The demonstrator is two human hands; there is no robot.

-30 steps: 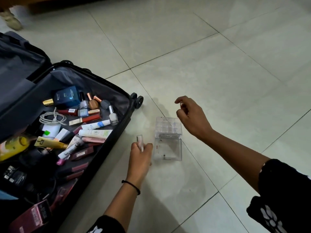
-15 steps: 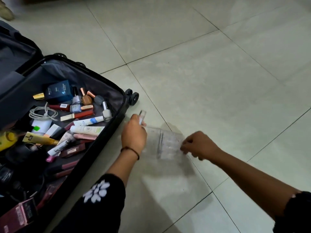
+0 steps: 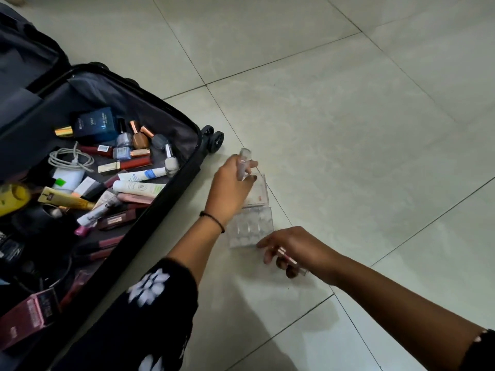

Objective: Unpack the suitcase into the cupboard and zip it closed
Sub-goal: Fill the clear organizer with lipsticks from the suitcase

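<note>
A black suitcase (image 3: 184,180) lies open on the tiled floor at the left, full of cosmetics: a blue perfume box (image 3: 95,124), nail polish bottles (image 3: 139,139), tubes and lipsticks. Beside it on the floor sits a clear plastic organiser (image 3: 253,227) with small compartments. My left hand (image 3: 230,188) holds a clear lip-gloss tube (image 3: 244,162) upright over the organiser's far part. My right hand (image 3: 290,249) touches the organiser's near corner and holds a slim pink tube (image 3: 288,257) in its curled fingers.
Pale floor tiles spread to the right and beyond the organiser. The suitcase wheels (image 3: 214,139) stick out near my left hand. A white cable (image 3: 71,159) and a yellow bottle (image 3: 12,198) lie among the suitcase contents.
The organiser now lies turned, with its compartment part nearer me. My right hand has dropped to its near corner and shows a pink tube. My left hand with the clear tube moved over it.
</note>
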